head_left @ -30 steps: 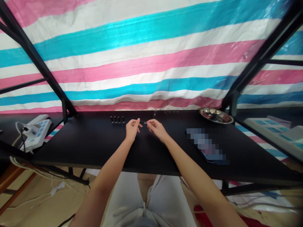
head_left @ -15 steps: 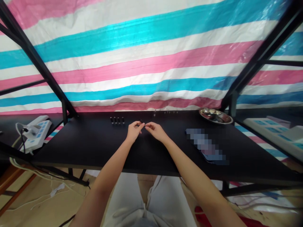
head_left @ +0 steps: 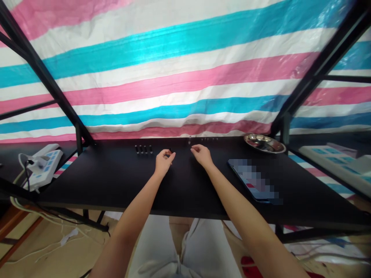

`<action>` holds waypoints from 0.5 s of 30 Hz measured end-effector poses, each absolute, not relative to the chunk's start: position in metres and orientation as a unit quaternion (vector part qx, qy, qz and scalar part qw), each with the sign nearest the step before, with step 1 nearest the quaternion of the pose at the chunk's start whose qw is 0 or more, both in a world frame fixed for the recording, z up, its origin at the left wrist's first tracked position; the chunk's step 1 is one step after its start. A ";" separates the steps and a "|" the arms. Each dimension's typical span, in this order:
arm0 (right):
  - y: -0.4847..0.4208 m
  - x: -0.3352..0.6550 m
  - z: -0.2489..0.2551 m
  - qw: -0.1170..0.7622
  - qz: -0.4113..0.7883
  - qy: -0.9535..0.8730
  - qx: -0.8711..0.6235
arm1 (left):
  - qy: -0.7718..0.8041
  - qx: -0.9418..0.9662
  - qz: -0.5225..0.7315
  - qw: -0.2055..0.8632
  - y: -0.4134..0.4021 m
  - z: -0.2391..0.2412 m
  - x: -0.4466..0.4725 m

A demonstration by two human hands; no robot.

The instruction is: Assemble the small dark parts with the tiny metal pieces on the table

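My left hand (head_left: 164,162) is closed above the middle of the black table (head_left: 116,181). Its fingers pinch a small black piece (head_left: 170,150), mostly hidden by them. To the right, apart from it, my right hand (head_left: 202,155) is closed with thumb and fingertips together; whatever may be between them is too small to make out. Just beyond my right fingertips a small clear piece (head_left: 189,140) stands near the table's back edge. Left of my left hand, several small black-topped cylinders (head_left: 143,149) stand upright in a row.
Several tiny clear pieces (head_left: 209,139) lie along the back edge. A round metal dish (head_left: 264,143) stands at the back right, with a phone-like flat object (head_left: 252,181), partly blurred, before it. A white power strip (head_left: 48,168) is at the left, beyond the table's edge.
My hands were together at the fingertips; my right hand has moved away to the right, towards the clear piece. My left hand has hardly moved and keeps the black piece.
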State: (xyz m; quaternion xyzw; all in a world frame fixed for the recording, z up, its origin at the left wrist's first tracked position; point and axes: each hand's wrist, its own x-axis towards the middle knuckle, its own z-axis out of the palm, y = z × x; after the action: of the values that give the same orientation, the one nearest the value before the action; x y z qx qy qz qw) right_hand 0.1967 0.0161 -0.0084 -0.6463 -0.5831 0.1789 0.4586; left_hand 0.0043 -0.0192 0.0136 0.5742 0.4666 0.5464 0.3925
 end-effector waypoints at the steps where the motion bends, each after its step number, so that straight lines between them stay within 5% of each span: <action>1: 0.022 0.199 -0.009 0.452 0.173 -0.578 -0.657 | 0.469 0.576 0.541 0.394 -0.020 0.014 0.005; 15: 0.067 0.193 -0.011 0.321 0.137 -0.567 -0.746 | 0.484 0.583 0.512 0.404 -0.021 0.019 0.007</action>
State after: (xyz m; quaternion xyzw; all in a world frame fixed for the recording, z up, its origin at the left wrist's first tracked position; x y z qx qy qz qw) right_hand 0.1930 0.0673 -0.0107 -0.7461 -0.5669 0.1367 0.3213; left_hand 0.0071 -0.0209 0.0193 0.5835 0.4841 0.5121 0.4036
